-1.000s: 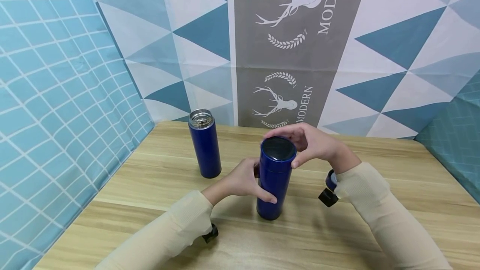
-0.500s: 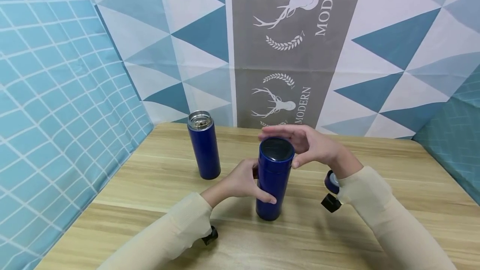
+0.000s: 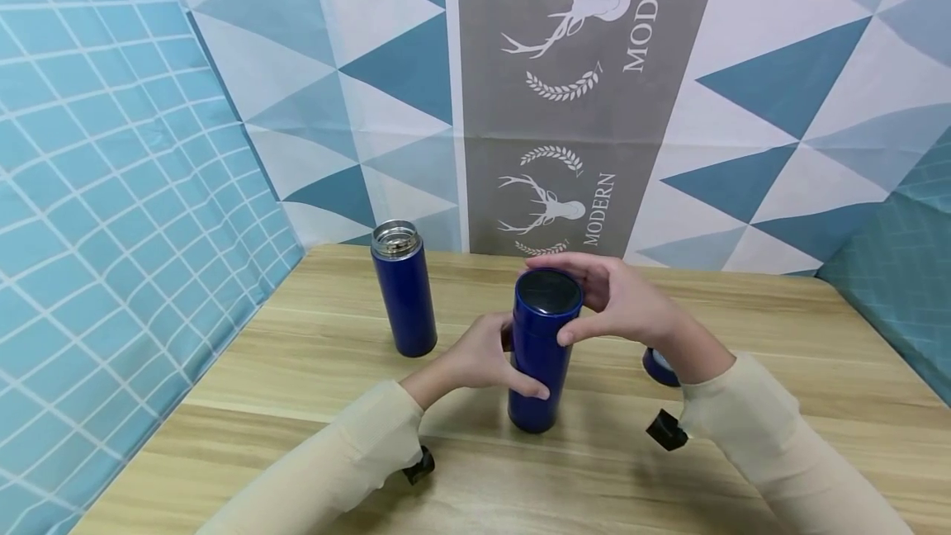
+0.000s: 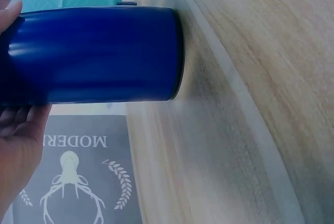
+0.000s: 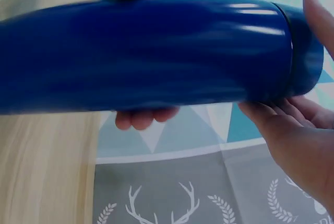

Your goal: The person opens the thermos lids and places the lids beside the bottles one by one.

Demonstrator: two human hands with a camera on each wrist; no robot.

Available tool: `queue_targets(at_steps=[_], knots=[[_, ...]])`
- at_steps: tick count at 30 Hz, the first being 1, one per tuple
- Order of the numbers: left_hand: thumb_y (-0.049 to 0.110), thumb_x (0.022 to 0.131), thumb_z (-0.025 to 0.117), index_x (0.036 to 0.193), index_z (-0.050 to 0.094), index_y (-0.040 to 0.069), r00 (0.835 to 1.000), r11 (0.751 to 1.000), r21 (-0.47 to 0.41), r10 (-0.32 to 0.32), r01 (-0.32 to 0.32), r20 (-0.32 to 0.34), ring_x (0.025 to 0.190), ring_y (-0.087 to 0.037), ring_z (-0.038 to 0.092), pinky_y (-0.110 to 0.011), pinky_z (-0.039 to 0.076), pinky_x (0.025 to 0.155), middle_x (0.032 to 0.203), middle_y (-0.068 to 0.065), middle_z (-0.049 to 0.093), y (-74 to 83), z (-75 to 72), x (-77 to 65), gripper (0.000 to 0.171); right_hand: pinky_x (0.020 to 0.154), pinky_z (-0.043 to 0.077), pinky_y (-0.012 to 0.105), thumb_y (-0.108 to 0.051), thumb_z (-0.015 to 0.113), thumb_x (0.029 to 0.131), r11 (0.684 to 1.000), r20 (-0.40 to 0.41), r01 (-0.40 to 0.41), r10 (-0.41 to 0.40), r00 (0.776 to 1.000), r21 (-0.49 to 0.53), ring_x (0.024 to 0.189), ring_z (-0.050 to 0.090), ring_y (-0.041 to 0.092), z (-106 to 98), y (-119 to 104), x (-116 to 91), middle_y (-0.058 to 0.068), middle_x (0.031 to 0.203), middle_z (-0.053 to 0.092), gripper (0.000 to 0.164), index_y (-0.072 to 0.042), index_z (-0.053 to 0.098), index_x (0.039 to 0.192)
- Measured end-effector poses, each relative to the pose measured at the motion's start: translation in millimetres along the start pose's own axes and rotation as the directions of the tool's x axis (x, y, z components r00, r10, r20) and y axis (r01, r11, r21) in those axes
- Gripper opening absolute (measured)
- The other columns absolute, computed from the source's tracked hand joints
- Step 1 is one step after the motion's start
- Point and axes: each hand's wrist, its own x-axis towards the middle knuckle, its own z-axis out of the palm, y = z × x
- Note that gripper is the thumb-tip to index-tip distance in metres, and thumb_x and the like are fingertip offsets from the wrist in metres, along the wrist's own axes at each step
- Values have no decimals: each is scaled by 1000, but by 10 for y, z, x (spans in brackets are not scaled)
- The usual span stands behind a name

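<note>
A dark blue thermos bottle point(image 3: 533, 378) with a black-topped lid point(image 3: 550, 294) is upright in the head view. My left hand point(image 3: 479, 353) grips its body, thumb across the front and fingers behind. Around the lid is my right hand point(image 3: 624, 304), its thumb on the near right side and its fingers behind, partly hidden. A thin seam between lid and body shows in the right wrist view, where the lid point(image 5: 308, 51) lies between that hand's thumb and fingers. Whether the base touches the table is hard to tell in the left wrist view.
Left of my hands stands a second blue bottle point(image 3: 404, 295), lidless, its steel mouth showing. A loose blue lid point(image 3: 660, 367) lies on the wooden table point(image 3: 297, 403), partly behind my right wrist. Patterned cloth point(image 3: 550, 106) hangs behind, and tile-print cloth point(image 3: 111, 147) at left.
My right hand has turned about the lid: its thumb has moved toward me and leftward along the near side, and the wrist has come nearer and to the right. My left hand stays put.
</note>
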Motion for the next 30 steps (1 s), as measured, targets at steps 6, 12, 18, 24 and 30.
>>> queue_targets(at_steps=[6,12,18,24,30], knots=[[7,63,88,123,58,4,1000,1000,-4,0,0,5,97,-6,66,-20,54,88,117,-13,69,-20,2,15,67,103,50,32,2,75,78,1000,-2,24,-24,1000,-17,122,58,18,-5,26,14,-7,135,58,69,8,42,138],[7,62,88,123,58,5,1000,1000,2,-17,17,10,95,-6,66,-20,54,88,116,-12,69,-37,-9,2,68,102,51,37,2,74,79,999,82,47,-49,995,20,122,59,22,-75,88,65,0,137,57,67,7,42,138],[9,63,88,122,58,4,1000,1000,1,-21,21,21,95,-6,66,-20,54,88,116,-12,69,-40,-12,5,66,97,53,36,1,73,81,992,187,65,-85,979,108,126,56,25,-160,168,118,0,139,56,66,3,43,139],[10,63,88,122,58,6,999,999,16,-32,31,21,95,-6,66,-21,54,89,116,-10,69,-46,-30,23,67,99,53,36,-1,74,80,988,231,50,-84,969,149,130,52,27,-194,171,165,3,140,54,68,0,43,140],[10,62,88,120,59,5,1000,1000,17,-15,15,16,93,-6,67,-21,55,87,114,-12,70,-33,-37,14,65,102,50,39,-2,73,81,981,289,75,-125,949,179,132,50,27,-210,179,216,12,140,53,68,5,40,140]])
